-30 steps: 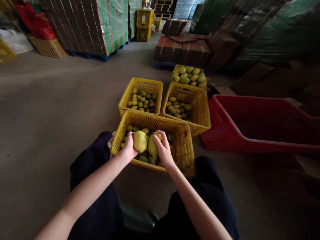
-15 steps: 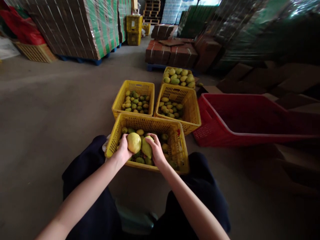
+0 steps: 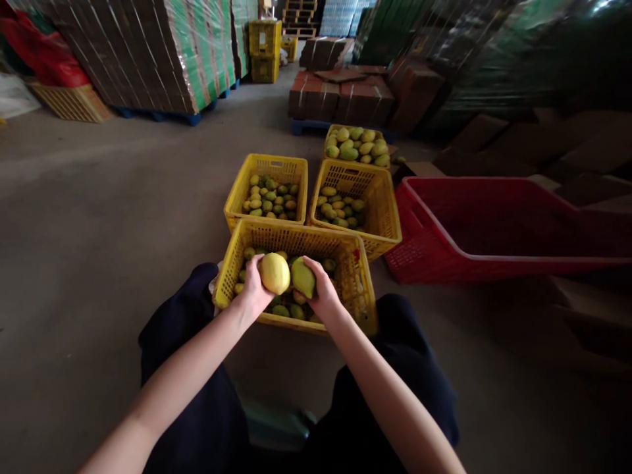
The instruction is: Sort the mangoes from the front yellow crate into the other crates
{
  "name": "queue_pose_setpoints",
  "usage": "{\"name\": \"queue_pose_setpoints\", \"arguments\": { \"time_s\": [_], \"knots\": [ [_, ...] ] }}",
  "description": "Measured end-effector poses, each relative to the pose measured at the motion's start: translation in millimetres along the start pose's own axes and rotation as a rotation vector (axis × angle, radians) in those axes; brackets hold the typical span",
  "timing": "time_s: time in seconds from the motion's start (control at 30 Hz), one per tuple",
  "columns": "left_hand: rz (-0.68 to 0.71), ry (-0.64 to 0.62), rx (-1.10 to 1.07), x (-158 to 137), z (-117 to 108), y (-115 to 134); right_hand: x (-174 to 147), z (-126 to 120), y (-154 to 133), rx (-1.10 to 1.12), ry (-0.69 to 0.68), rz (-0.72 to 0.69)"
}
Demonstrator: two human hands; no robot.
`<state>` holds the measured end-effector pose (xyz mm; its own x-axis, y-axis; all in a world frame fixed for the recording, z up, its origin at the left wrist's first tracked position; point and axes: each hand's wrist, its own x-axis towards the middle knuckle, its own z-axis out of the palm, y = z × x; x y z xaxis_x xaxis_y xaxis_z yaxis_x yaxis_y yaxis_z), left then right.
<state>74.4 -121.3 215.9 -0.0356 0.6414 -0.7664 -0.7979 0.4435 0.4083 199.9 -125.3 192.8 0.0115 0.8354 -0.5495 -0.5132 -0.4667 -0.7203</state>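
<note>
My left hand (image 3: 254, 286) is wrapped round a pale yellow mango (image 3: 274, 274), its round side facing up. Just to the right, my right hand (image 3: 323, 289) grips a greener mango (image 3: 303, 277) with its fingers curled over the far side. The two fruits are close together but apart. Both are held above the near yellow crate (image 3: 369, 296), which stands between my knees. Inside that crate lie several green and yellow mangoes (image 3: 297, 311), partly hidden by my hands.
Behind stand a left yellow crate (image 3: 232, 201), a right yellow crate (image 3: 388, 214) and a fuller fruit crate (image 3: 357, 146). A large red bin (image 3: 419, 257) sits to the right. Farther back are bundled cardboard stacks (image 3: 340, 102) and a wrapped pallet load (image 3: 197, 59).
Both hands have shifted slightly right and up in the view with their mangoes. The right-hand mango is turned differently, its pointed end no longer facing down. The view has shifted a little.
</note>
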Motion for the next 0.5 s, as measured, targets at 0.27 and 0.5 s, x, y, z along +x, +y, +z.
{"name": "queue_pose_setpoints", "arguments": {
  "time_s": [0.27,0.5],
  "knots": [
    [-0.033,-0.076,-0.166,0.1,0.0,3.1,-2.5,-2.5,-14.2,0.138,0.016,0.168],
    [0.025,-0.06,-0.112,1.2,-2.0,3.5,-2.0,-0.3,-7.9,0.164,0.031,0.239]
  ]
}}
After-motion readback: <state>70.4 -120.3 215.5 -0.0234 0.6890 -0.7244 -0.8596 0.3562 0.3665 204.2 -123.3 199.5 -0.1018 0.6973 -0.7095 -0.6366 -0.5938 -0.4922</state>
